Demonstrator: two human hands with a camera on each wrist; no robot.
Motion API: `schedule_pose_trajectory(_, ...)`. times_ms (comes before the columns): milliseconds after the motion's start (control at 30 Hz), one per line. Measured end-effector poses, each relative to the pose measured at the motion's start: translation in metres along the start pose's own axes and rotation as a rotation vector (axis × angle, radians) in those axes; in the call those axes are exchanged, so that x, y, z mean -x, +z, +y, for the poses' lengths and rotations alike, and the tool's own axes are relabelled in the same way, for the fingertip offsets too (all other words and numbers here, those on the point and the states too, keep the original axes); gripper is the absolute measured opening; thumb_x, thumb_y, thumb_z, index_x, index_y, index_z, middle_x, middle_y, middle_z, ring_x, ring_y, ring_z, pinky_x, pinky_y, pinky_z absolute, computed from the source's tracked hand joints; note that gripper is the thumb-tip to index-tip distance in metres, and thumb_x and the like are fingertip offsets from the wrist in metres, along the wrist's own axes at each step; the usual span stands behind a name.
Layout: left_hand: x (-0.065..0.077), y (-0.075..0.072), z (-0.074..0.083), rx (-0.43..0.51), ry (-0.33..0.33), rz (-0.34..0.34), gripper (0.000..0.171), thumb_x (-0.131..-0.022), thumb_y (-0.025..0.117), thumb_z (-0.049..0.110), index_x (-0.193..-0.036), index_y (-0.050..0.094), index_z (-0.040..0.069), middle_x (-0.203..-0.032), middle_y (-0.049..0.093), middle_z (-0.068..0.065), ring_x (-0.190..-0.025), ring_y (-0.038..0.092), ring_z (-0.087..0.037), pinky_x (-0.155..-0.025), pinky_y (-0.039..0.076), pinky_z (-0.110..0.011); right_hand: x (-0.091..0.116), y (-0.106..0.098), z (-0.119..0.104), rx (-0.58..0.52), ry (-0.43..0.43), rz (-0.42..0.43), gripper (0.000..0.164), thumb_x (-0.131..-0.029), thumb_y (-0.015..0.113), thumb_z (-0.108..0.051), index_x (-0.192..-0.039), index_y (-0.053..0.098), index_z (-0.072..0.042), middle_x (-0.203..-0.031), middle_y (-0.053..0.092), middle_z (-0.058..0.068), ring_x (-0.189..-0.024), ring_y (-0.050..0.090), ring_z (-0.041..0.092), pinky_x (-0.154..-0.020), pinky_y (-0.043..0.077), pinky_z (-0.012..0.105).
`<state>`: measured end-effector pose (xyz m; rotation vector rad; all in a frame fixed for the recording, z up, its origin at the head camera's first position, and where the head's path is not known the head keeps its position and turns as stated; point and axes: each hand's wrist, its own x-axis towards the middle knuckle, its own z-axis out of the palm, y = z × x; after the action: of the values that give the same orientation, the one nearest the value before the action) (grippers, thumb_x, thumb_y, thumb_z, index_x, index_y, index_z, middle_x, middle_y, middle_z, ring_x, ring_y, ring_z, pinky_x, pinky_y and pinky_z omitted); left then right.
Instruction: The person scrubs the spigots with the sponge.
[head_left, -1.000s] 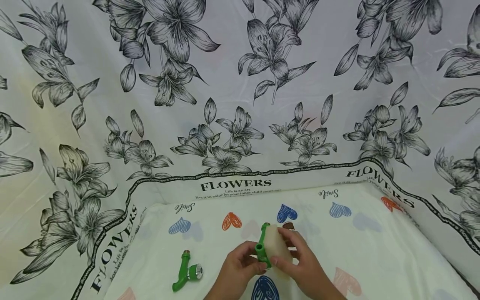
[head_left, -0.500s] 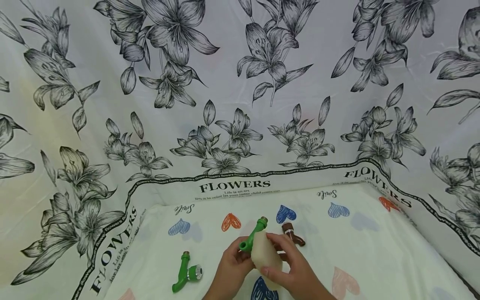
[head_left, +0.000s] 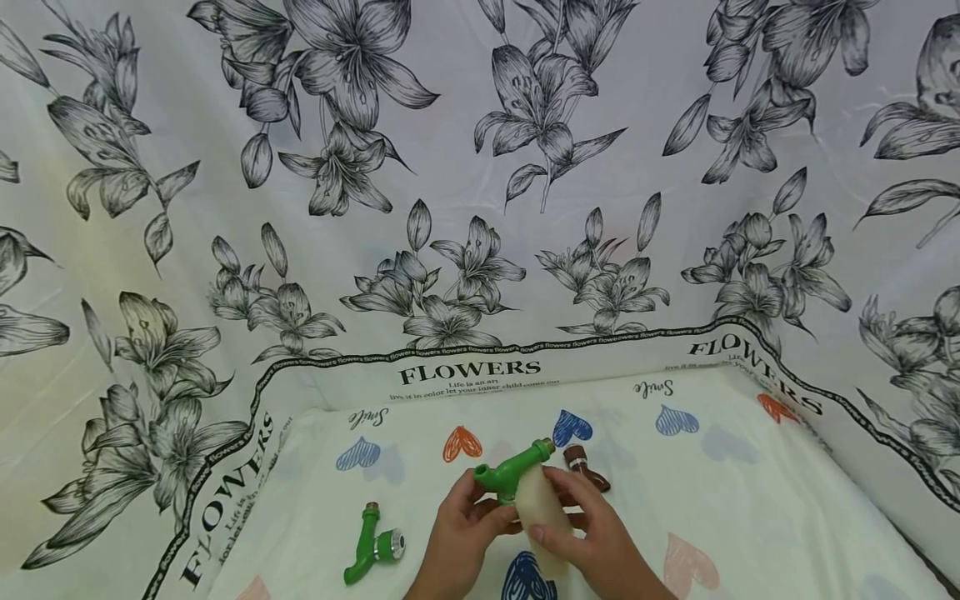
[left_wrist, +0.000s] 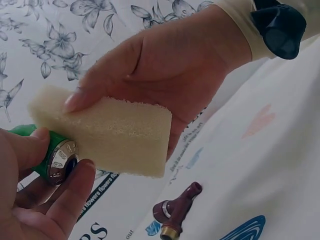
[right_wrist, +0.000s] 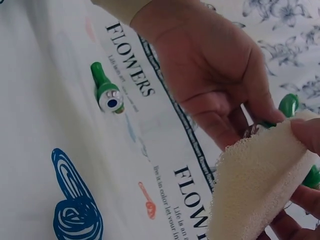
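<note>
My left hand (head_left: 465,529) pinches a green tap (head_left: 510,477) by its silver-capped round handle (left_wrist: 62,162). The tap's spout opening faces left and its threaded end points up to the right in the head view. A cream-coloured sponge (head_left: 542,507), porous at its edges, is gripped by my right hand (head_left: 596,533), thumb on one side and fingers on the other. It is held against the green tap, covering part of the body. In the right wrist view the sponge (right_wrist: 262,175) hides most of the tap.
A second green tap (head_left: 367,546) lies on the white heart-printed cloth (head_left: 750,500) to the left. Beyond my right hand lies a brown tap (head_left: 585,468). A flower-printed curtain (head_left: 465,183) hangs behind the cloth.
The held green tap has turned, its threaded end swinging to the right and its spout to the left. The sponge has shifted over it, and the brown tap now shows more.
</note>
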<state>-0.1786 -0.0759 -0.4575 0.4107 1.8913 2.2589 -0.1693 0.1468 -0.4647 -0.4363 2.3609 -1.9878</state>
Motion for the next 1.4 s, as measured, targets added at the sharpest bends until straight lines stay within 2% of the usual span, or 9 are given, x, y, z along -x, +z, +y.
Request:
schedule_pose_trajectory(167,0.002,-0.001,0.001,0.005,0.017,-0.056,0.044,-0.105,0.075,0.008,-0.144,0.057,-0.002,-0.135,0.065,-0.021,-0.119,0.070,-0.032,-0.096,0.062,-0.047,-0.004,-0.005,0.007,0.006,0.023,0.040,0.053,-0.099,0.083,-0.027,-0.147,0.063,-0.017,-0.134,0.061,0.006,-0.118,0.059,0.029,-0.091,0.058,0.036)
schedule_pose_trajectory(333,0.004,-0.001,0.002,0.024,0.003,-0.077,0.046,-0.105,0.074,0.005,-0.147,0.058,-0.002,-0.137,0.065,-0.020,-0.117,0.071,-0.030,-0.096,0.062,-0.045,-0.006,-0.008,0.010,-0.001,0.038,0.051,0.048,-0.099,0.083,-0.027,-0.142,0.064,-0.019,-0.128,0.063,0.008,-0.117,0.061,0.029,-0.090,0.059,0.035)
schedule_pose_trajectory(433,0.004,-0.002,0.002,0.024,0.001,-0.076,0.047,-0.105,0.073,0.005,-0.149,0.058,-0.002,-0.138,0.064,-0.021,-0.118,0.072,-0.031,-0.097,0.061,-0.045,-0.006,-0.008,0.009,-0.011,0.044,0.038,0.050,-0.100,0.082,-0.027,-0.146,0.062,-0.019,-0.131,0.062,0.008,-0.118,0.061,0.030,-0.091,0.058,0.036)
schedule_pose_trajectory(533,0.002,-0.001,0.001,0.006,0.005,-0.049,0.047,-0.105,0.073,0.005,-0.149,0.058,-0.003,-0.137,0.063,-0.020,-0.117,0.072,-0.032,-0.097,0.061,-0.045,-0.003,-0.006,0.005,-0.029,0.050,-0.003,0.053,-0.102,0.079,-0.027,-0.151,0.060,-0.017,-0.137,0.060,0.008,-0.121,0.059,0.030,-0.093,0.058,0.035)
schedule_pose_trajectory(667,0.001,-0.001,0.000,-0.018,-0.016,0.030,0.044,-0.104,0.075,0.007,-0.145,0.062,-0.001,-0.134,0.066,-0.017,-0.112,0.074,-0.031,-0.093,0.063,-0.042,0.002,-0.004,0.000,-0.072,0.033,-0.070,0.058,-0.105,0.076,-0.025,-0.157,0.054,-0.013,-0.141,0.057,0.011,-0.124,0.056,0.033,-0.095,0.059,0.035)
schedule_pose_trajectory(800,0.000,-0.001,0.000,-0.041,-0.027,0.073,0.041,-0.104,0.076,0.009,-0.143,0.066,0.001,-0.131,0.069,-0.016,-0.109,0.074,-0.030,-0.091,0.064,-0.039,0.006,-0.003,-0.004,-0.095,-0.007,-0.079,0.058,-0.105,0.075,-0.021,-0.158,0.053,-0.012,-0.139,0.056,0.014,-0.123,0.057,0.036,-0.095,0.059,0.035)
schedule_pose_trajectory(1033,0.002,0.000,-0.001,-0.052,-0.023,0.097,0.051,-0.100,0.082,0.012,-0.148,0.065,0.009,-0.134,0.067,-0.014,-0.106,0.071,-0.030,-0.092,0.063,-0.038,0.008,0.002,-0.001,-0.057,-0.033,-0.060,0.057,-0.102,0.079,-0.020,-0.154,0.057,-0.014,-0.141,0.056,0.012,-0.124,0.057,0.036,-0.096,0.059,0.037)
schedule_pose_trajectory(1133,0.002,0.000,0.000,-0.072,-0.019,0.100,0.050,-0.099,0.082,0.011,-0.146,0.067,0.012,-0.134,0.066,-0.014,-0.106,0.072,-0.031,-0.092,0.064,-0.039,0.007,0.004,0.001,-0.039,-0.042,-0.045,0.059,-0.100,0.080,-0.021,-0.154,0.057,-0.014,-0.140,0.057,0.011,-0.123,0.058,0.035,-0.096,0.059,0.037)
schedule_pose_trajectory(1400,0.005,0.002,0.005,-0.050,-0.019,0.051,0.037,-0.100,0.080,0.006,-0.135,0.069,0.001,-0.119,0.072,-0.016,-0.102,0.073,-0.028,-0.089,0.065,-0.039,-0.001,0.000,0.005,-0.018,0.020,0.035,0.057,-0.099,0.084,-0.027,-0.150,0.060,-0.021,-0.136,0.060,0.006,-0.119,0.058,0.029,-0.095,0.056,0.041)
